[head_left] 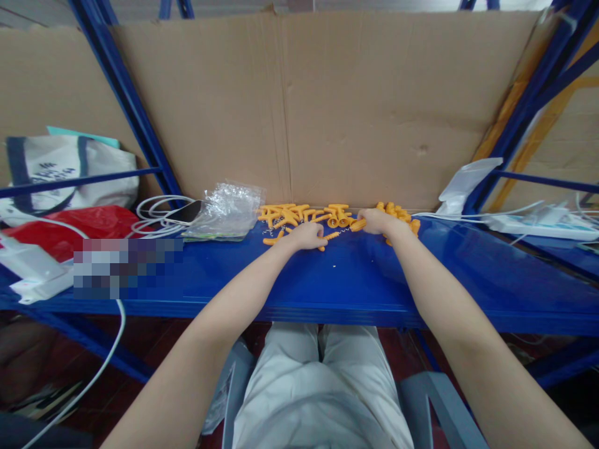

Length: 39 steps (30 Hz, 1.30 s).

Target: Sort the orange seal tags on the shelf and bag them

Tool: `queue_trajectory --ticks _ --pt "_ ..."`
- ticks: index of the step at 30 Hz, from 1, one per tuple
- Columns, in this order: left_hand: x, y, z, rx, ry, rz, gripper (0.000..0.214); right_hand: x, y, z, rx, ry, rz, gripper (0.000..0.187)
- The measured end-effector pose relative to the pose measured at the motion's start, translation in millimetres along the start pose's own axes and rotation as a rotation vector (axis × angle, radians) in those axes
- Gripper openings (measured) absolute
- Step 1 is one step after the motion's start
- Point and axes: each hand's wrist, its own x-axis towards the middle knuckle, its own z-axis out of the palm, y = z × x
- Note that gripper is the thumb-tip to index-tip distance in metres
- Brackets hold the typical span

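Note:
Both my arms reach forward over a blue metal shelf (355,280). My left hand (306,236) is closed on a small orange plastic part with a thin spring (337,234) sticking out to the right. My right hand (377,221) is closed on another orange part (358,225), close to the spring's end. Behind the hands lies a loose pile of orange T-shaped plastic parts (299,216), and a second heap (403,215) sits just right of my right hand.
A clear plastic bag (228,210), a phone (186,212) and a coiled white cable (154,215) lie at the left. A red bag (79,227) and a tote bag (65,171) stand further left. A cardboard sheet (327,100) backs the shelf. A power strip (538,224) lies right.

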Motion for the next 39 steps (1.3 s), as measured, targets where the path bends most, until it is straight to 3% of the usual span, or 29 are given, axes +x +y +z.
queue_trajectory --ticks 12,20,30,39 --pt "3.0 -5.1 1.6 -0.009 -0.018 0.029 0.014 -9.1 -2.4 -11.4 0.046 -0.036 0.049 0.029" --pt "-1.0 0.2 -1.2 0.007 -0.013 0.018 0.017 -6.6 -11.6 -5.9 0.155 -0.027 -0.042 0.025" --pt "0.1 0.5 3.6 0.065 0.154 -0.027 0.029 -2.6 -16.5 -2.2 0.221 0.010 -0.110 0.026" --pt "-0.7 -1.5 1.9 0.005 0.214 -0.064 0.031 -4.2 -16.9 -4.5 0.181 0.006 -0.108 0.029"
